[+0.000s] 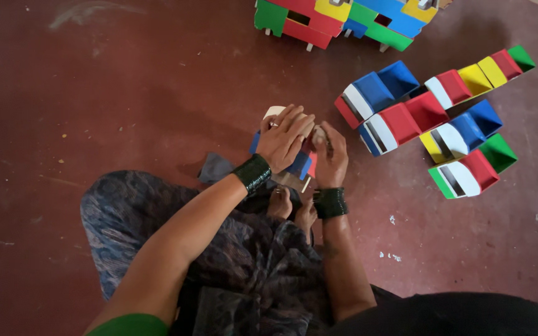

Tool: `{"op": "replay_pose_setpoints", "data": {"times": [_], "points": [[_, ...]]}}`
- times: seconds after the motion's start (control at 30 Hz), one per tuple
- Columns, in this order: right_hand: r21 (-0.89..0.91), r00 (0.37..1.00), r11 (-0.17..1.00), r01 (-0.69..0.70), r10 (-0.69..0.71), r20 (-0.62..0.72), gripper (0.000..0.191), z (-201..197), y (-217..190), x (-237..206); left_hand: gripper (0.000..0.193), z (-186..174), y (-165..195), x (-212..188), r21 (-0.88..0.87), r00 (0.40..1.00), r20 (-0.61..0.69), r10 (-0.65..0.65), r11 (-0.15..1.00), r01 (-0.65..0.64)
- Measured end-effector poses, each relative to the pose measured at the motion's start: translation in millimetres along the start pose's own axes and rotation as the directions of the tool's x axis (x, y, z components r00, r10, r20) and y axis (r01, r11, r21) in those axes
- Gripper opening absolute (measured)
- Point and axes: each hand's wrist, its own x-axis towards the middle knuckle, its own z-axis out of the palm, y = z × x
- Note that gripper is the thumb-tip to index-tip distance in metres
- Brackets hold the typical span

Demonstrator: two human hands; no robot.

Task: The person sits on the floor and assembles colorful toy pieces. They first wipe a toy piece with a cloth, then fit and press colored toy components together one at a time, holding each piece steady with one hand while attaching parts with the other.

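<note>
Both hands — left hand (pixel 284 138), right hand (pixel 330 155) — clasp a wooden toy truck (pixel 300 163); finished toy trucks (pixel 431 121) lie near.

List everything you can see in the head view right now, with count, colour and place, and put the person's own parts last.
toy truck in hand: one, blue and red with a pale wood part, centre, under both hands
finished toy trucks: a cluster lying side by side, exact count unclear, red, blue, yellow, green with white fronts, right of the hands
stacked toy trucks: a pile, same colours, top edge, partly cut off
floor: dark red, with scattered pale specks
patterned cloth: one, dark blue-grey, over the lap
bangles: dark green, on both wrists
feet: two, bare, below the hands
left hand: fingers spread over the truck
right hand: gripping its right side
</note>
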Motion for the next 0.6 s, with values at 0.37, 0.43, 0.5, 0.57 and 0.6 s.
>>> {"op": "replay_pose_setpoints", "data": {"times": [0.37,0.43,0.5,0.57,0.6], "points": [[0.007,0.998,0.999,-0.039,0.040,-0.058,0.017,10.3,-19.0,3.1,0.051,7.0,-2.4,-6.6,-0.003,0.999,-0.040,0.000,1.000,-0.001],[0.009,0.993,0.995,-0.097,0.098,-0.069,0.014,13.5,-6.3,-0.2,0.051,8.0,-7.8,-5.7,-0.002,0.999,-0.047,-0.015,1.000,0.015],[0.039,0.976,0.978,-0.204,0.206,-0.067,0.011,16.9,10.9,-7.6,0.050,9.6,-14.3,-6.4,0.010,0.997,-0.067,-0.046,0.999,0.047],[-0.046,0.991,0.991,-0.124,0.121,-0.061,0.014,15.4,31.3,-14.9,0.051,10.8,-25.6,-3.1,0.047,0.996,-0.064,-0.066,0.996,0.070],[-0.087,0.995,0.993,-0.082,0.078,-0.055,0.016,14.6,41.9,-18.5,0.052,11.3,-30.9,-3.3,0.066,0.995,-0.064,-0.077,0.995,0.081]]}}
